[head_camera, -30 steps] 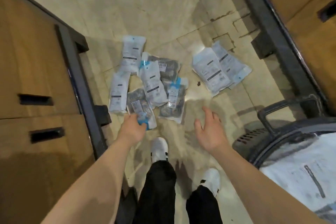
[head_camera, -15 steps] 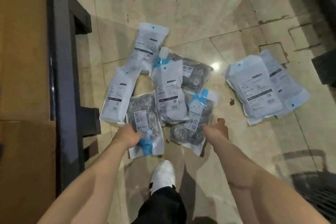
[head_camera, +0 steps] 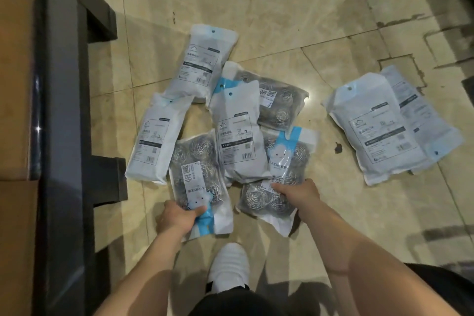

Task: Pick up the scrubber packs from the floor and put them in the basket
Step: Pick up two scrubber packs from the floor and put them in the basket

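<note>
1. Left grip: the left hand [head_camera: 177,218] is closed over the near, blue-striped end of a scrubber pack [head_camera: 197,177] lying on the floor [head_camera: 282,33]. Lift that end first.
2. Right grip: the right hand [head_camera: 298,194] pinches a second scrubber pack [head_camera: 277,182], whose far part sits beside a white pack [head_camera: 239,136]. Draw it toward the body so the neighbour is not dragged.
3. The basket is not in view; locate it before carrying.
</note>
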A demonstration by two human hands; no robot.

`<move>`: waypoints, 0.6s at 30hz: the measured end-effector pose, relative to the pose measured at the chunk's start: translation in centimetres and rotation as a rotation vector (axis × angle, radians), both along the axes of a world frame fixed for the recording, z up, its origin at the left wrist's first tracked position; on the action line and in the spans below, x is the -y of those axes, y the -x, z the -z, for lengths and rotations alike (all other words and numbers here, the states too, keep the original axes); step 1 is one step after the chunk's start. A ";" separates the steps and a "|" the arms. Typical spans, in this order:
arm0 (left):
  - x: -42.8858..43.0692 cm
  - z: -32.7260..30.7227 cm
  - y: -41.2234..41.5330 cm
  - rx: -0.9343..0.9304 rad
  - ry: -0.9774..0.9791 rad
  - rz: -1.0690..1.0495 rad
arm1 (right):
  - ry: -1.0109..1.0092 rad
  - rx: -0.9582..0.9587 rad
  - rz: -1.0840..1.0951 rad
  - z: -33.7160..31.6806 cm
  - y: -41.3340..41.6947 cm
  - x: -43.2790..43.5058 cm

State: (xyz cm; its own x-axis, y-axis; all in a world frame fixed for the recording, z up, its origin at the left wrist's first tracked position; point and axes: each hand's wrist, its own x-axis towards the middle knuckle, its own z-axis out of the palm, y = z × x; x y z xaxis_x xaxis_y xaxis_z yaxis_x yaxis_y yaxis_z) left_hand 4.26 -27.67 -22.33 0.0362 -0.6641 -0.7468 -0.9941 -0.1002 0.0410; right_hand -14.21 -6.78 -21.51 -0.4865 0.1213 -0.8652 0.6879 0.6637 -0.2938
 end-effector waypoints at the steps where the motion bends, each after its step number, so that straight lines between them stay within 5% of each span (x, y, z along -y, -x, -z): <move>1: 0.4 0.8 -0.1 -0.002 -0.026 -0.014 | 0.034 0.016 0.028 0.2 0.1 -0.1; 8: -0.7 -1.4 2.5 -0.121 -0.075 -0.236 | 0.003 -0.023 0.109 -1.8 0.1 -1.2; 13: 0.7 4.1 0.5 -0.182 -0.316 -0.340 | -0.110 -0.133 0.172 -5.4 0.3 -3.1; 18: -1.6 -12.2 6.1 -0.192 -0.517 -0.397 | -0.164 -0.253 0.175 -14.5 1.2 -4.4</move>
State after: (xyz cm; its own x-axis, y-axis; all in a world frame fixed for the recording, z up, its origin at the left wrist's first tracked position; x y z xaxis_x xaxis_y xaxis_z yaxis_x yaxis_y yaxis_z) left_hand -1.89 -26.08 -10.14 0.0382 -0.1838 -0.9822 -0.8577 -0.5104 0.0621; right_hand -15.43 -2.35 -6.97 -0.6425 0.3492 -0.6821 0.7145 0.5945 -0.3687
